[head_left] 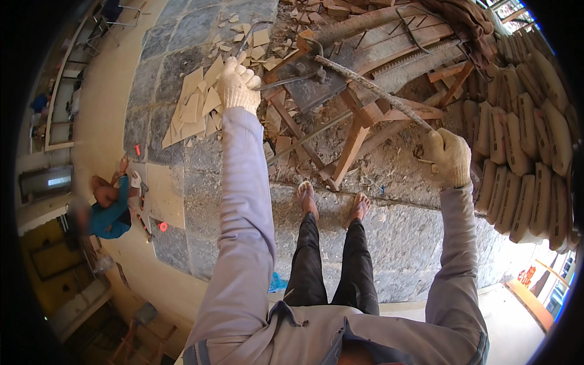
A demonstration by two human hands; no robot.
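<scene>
My left hand [238,85], in a cream knitted glove, is closed round a thin bent steel rod [286,81]. One length of the rod runs right to a dark metal plate [316,91] on a wooden bench; another bent length shows above the hand. My right hand [449,157], gloved likewise, is closed on the lower end of a thicker ribbed steel bar [377,91]. That bar slopes up and left to the plate, where its far end lies by the thin rod. How the two meet there is too small to tell.
Broken tile pieces [198,106] lie left of the bench [353,143]. Stacked sacks [517,140] stand at the right. Brown cloth [465,21] hangs over the bench's far end. Another person [112,213] crouches at the left beside a hammer [145,226]. Rubble covers the floor around the bench.
</scene>
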